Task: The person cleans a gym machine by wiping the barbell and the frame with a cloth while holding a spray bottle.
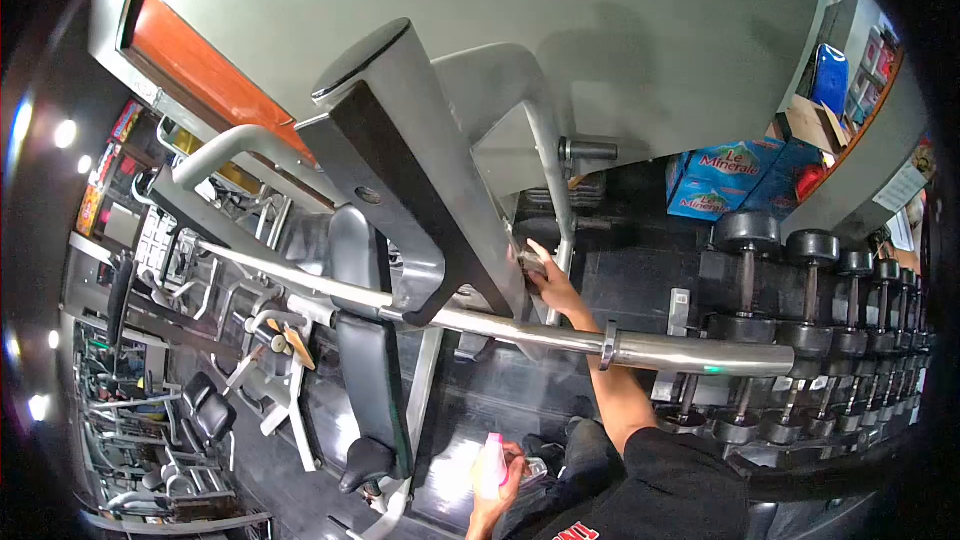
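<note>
My left hand [498, 481] is closed round a pink and white bottle [495, 458], low in the view. My right hand [548, 275] reaches up to the side of a thick grey machine post [440, 130]. Its fingers are bent over a small greyish thing against the post, too indistinct to name. Across my right forearm, between it and the camera, runs a shiny metal bar [520, 332] with a collar [609, 345]. A black hook plate [385, 180] on the post supports this bar.
A padded black bench [368, 370] stands left of the post. Racked dumbbells [748, 230] fill the right side, below blue cartons [735, 162]. More gym machines [210, 405] stand at the left, and a grey wall [680, 0] spans the top.
</note>
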A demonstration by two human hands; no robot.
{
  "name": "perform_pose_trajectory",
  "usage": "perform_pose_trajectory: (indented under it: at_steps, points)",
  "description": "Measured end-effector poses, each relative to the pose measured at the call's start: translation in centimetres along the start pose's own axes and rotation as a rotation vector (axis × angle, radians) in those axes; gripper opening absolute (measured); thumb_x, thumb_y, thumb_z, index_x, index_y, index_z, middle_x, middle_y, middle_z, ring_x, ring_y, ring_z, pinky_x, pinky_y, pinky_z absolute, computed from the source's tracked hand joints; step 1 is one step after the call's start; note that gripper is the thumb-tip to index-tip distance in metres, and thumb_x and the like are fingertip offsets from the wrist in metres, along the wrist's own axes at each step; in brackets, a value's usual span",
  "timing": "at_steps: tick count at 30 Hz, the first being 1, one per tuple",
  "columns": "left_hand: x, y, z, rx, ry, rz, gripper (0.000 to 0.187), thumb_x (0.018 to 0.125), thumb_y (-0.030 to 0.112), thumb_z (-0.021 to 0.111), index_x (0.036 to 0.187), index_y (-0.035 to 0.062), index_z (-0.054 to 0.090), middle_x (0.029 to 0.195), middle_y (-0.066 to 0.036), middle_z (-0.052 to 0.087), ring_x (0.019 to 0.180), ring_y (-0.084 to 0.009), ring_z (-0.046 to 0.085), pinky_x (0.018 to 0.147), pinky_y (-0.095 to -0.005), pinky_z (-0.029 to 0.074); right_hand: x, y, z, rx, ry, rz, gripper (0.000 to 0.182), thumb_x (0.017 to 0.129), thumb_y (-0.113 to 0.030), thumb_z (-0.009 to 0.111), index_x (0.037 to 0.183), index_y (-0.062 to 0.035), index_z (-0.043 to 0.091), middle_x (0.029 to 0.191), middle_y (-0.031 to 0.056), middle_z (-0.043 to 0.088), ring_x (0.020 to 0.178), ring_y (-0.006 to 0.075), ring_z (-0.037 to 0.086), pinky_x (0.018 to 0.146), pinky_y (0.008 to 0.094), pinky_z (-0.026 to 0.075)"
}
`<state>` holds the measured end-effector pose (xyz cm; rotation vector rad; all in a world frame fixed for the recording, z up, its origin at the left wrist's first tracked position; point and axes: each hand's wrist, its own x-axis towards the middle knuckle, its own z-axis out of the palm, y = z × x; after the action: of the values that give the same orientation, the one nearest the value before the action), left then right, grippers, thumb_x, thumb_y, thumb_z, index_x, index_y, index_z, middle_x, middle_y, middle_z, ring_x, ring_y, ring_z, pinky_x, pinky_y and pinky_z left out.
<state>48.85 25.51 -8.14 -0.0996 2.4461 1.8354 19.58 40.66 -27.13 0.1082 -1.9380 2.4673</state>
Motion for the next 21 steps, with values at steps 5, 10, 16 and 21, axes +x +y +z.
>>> perform_pose_trajectory:
  at_steps: [5, 10, 16, 21]
  points:
    - [-0.8, -3.1, -0.9, -0.082, 0.005, -0.064, 0.011, 0.086, 0.007, 0.062, 0.092, -0.0007, 0.058, 0.069, -0.009, 0.061, 0.061, -0.0154, 0.062, 0.058, -0.0278, 0.049, -1.9, 1.5, -1.0, -0.414, -0.102, 0.050, 0.047, 0.092, 0.001, 0.048, 0.137, -0.0087, 0.044, 0.117, 0.0098, 0.061, 0.099, 0.0136, 0.055, 0.084, 0.0269, 0.044]
    - [-1.3, -6.0, -1.4, 0.137, -0.143, -0.041, 0.006, 0.084, 0.006, 0.058, 0.084, 0.0003, 0.061, 0.067, -0.006, 0.063, 0.060, -0.0165, 0.063, 0.059, -0.0279, 0.050, -2.3, 17.3, -3.9, -0.455, -0.224, 0.275, 0.058, 0.078, 0.008, 0.051, 0.132, -0.0127, 0.051, 0.103, 0.0101, 0.063, 0.090, 0.0173, 0.057, 0.080, 0.0268, 0.045]
    - [-1.6, -7.4, -2.1, 0.106, -0.247, 0.101, 0.023, 0.077, 0.001, 0.072, 0.098, 0.0031, 0.063, 0.084, -0.008, 0.066, 0.071, -0.0151, 0.064, 0.064, -0.0280, 0.051, -5.2, 26.1, -3.5, 0.065, -0.071, -0.021, 0.044, 0.088, -0.001, 0.055, 0.132, -0.0037, 0.048, 0.113, 0.0040, 0.061, 0.102, 0.0141, 0.057, 0.094, 0.0257, 0.042]
    - [-3.9, -8.4, -4.6, 0.054, -0.313, -0.088, 0.020, 0.077, 0.000, 0.071, 0.096, 0.0018, 0.063, 0.084, -0.009, 0.065, 0.071, -0.0155, 0.064, 0.064, -0.0284, 0.051, -6.5, 15.1, 1.0, -0.495, 0.312, 0.112, 0.039, 0.091, -0.009, 0.052, 0.130, -0.0050, 0.053, 0.129, 0.0117, 0.057, 0.121, 0.0251, 0.051, 0.104, 0.0342, 0.037]
